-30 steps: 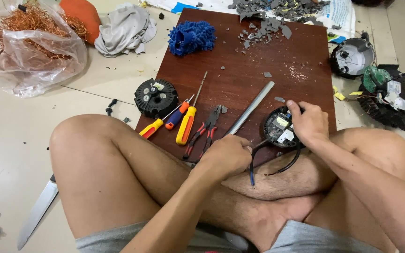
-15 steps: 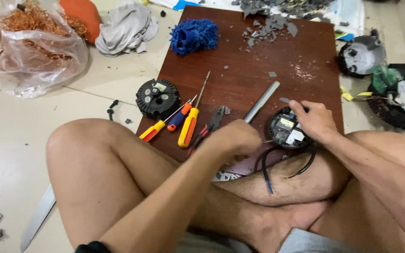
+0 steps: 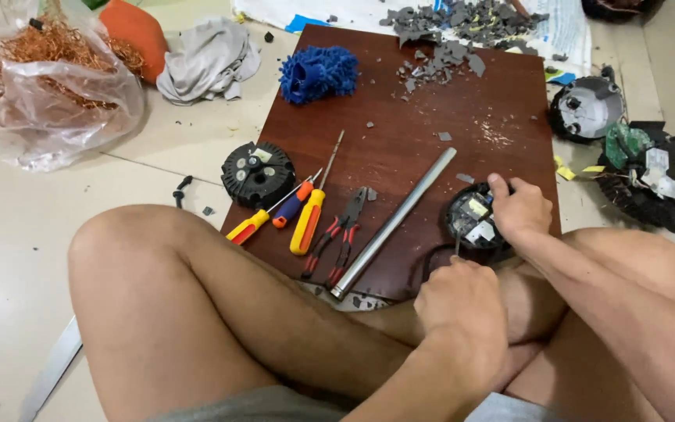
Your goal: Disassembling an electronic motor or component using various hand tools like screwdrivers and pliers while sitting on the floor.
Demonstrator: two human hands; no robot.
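Observation:
I sit cross-legged on the floor with a dark brown wooden board (image 3: 431, 117) in front of my legs. My right hand (image 3: 521, 211) grips a round black device (image 3: 469, 223) with yellow and white parts inside, at the board's near right edge. My left hand (image 3: 458, 301) is a closed fist just below it, over my shin. A thin straight stem (image 3: 456, 246) rises from the fist to the device; I cannot tell whether it is a wire or a tool tip. A black wire (image 3: 426, 264) loops out to the left of the fist.
On the board lie a metal tube (image 3: 392, 223), red-handled pliers (image 3: 339, 234), yellow-and-orange screwdrivers (image 3: 306, 219), a round black cover (image 3: 258, 173), a blue cloth (image 3: 318, 72) and grey debris (image 3: 447, 35). A bag of copper wire (image 3: 48, 86) lies left. Opened devices (image 3: 654, 184) lie right.
My left hand has moved right and nearer to me, from beside the tube to directly under the device. The right hand has stayed on the device, which shifted slightly.

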